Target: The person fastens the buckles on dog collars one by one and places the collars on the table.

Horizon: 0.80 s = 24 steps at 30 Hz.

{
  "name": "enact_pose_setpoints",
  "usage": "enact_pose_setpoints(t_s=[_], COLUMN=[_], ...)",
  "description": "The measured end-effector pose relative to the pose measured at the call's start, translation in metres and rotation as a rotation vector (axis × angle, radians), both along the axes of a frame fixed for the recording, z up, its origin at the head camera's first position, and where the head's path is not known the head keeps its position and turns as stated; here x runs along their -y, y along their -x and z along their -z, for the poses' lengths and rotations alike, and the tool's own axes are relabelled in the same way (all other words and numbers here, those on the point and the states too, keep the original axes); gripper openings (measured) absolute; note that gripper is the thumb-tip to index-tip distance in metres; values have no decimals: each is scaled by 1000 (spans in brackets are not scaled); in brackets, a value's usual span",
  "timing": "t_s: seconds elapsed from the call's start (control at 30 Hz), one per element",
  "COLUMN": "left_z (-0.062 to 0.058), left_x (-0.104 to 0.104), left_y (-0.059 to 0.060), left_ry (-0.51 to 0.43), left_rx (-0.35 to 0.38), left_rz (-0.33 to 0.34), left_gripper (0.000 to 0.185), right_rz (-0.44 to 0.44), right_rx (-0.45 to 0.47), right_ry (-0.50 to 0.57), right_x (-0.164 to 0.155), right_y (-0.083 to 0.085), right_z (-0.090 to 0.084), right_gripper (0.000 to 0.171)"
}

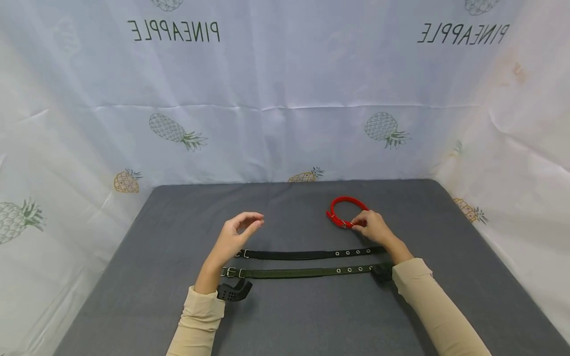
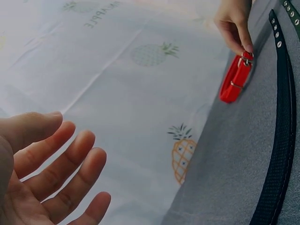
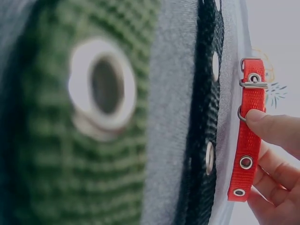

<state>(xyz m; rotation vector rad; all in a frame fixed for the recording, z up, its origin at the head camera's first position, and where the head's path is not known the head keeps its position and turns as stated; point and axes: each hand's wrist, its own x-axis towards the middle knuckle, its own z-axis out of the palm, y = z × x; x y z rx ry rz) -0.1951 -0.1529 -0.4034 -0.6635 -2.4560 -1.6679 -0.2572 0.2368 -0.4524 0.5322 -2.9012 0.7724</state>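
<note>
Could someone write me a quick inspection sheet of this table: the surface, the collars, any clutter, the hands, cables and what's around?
Surface: grey mat, flat.
Job's things: red collar, buckled into a loop; black strap and green strap lying straight, parallel.
Clutter: nothing seen.
Hands: right hand pinches the red collar near its buckle; left hand hovers, holding nothing.
Cables: nothing seen.
Surroundings: pineapple-print cloth behind and at both sides.

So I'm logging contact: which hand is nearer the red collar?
Right. The right hand pinches the red collar at its buckle end. The left hand hovers off to the collar's left, above the black strap, holding nothing.
</note>
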Motion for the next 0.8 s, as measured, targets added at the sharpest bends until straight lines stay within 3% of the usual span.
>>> enact_pose_setpoints(t_s=[0.8], left_z=[5], left_x=[-2], left_y=[4], left_ry=[-7], left_rx=[42], left_rz=[6], left_gripper=[25], right_rz=[14], right_rx=[43], right_ry=[45], right_x=[-8], right_y=[-3], right_z=[1], right_gripper=[10])
